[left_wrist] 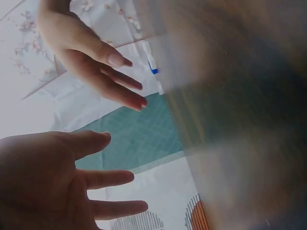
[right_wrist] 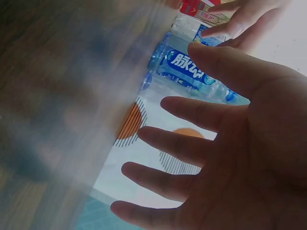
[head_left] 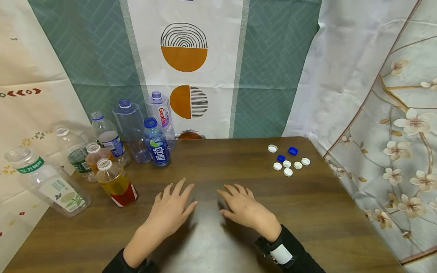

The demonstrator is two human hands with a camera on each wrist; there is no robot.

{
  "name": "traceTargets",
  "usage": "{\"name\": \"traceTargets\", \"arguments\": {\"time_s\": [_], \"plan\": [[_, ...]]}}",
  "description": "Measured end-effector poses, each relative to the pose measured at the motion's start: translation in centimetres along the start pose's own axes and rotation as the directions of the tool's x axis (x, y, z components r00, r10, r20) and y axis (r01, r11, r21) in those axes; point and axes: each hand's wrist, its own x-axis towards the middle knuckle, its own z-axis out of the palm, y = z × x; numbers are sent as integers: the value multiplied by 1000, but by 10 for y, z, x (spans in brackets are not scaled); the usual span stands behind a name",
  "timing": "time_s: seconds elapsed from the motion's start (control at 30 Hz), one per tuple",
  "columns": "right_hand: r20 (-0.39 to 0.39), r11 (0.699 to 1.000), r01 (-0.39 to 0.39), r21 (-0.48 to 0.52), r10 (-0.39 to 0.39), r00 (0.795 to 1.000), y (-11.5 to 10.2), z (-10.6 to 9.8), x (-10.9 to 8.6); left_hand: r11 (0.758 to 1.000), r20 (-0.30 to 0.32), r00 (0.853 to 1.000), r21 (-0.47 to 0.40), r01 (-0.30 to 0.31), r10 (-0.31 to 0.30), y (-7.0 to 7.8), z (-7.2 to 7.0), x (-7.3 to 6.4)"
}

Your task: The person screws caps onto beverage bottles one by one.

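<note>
A brown wood-grain bench [head_left: 327,212] spreads beneath the left grip [head_left: 170,210] and the right grip [head_left: 246,209], a pale sheen of light [head_left: 209,235] lying between them. Ahead of both hangs a green-and-white cloth [head_left: 273,76] with orange half-circles [head_left: 184,59]. A cream patterned cloth [head_left: 20,117] hangs left of the left grip; a pale floral curtain [head_left: 392,159], right of the right grip.

Head view: bright, evenly lit, sharp; pale glare at near middle of wooden counter [head_left: 218,170]; soft shadows beneath left grip [head_left: 168,212] and right grip [head_left: 246,210]. Left wrist view: dimmer, hazy; left grip's palm shaded; counter blurred. Right wrist view: hazy; right grip's palm shaded; upper right corner washed out; counter smeared, out of focus.
</note>
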Motion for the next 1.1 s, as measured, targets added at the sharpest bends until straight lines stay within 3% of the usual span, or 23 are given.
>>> {"name": "traceTargets", "arguments": {"time_s": [0.2,0.47,0.63,0.83,0.97,1.1], "plan": [[-5,1000,1,10,-1,1000,0,0,0,998,15,1000,-64,20,-19,-14,-9,-22],[10,1000,20,17,-20,1000,-1,3,2,974,5,996,-210,87,-88,-59,-8,-55],[18,1000,16,14,-16,1000,-2,4,2,967,-14,989,-212,142,-148,-83,-6,-69],[13,1000,20,14,-20,1000,-4,4,1,949,21,974,-219,225,-226,-115,-13,-78],[17,1000,22,16,-22,1000,-5,6,-3,920,79,960,-274,280,-268,-140,-16,-86],[24,1000,24,12,-24,999,-5,8,-4,862,70,956,-417,289,-286,-158,-14,-87]]}}
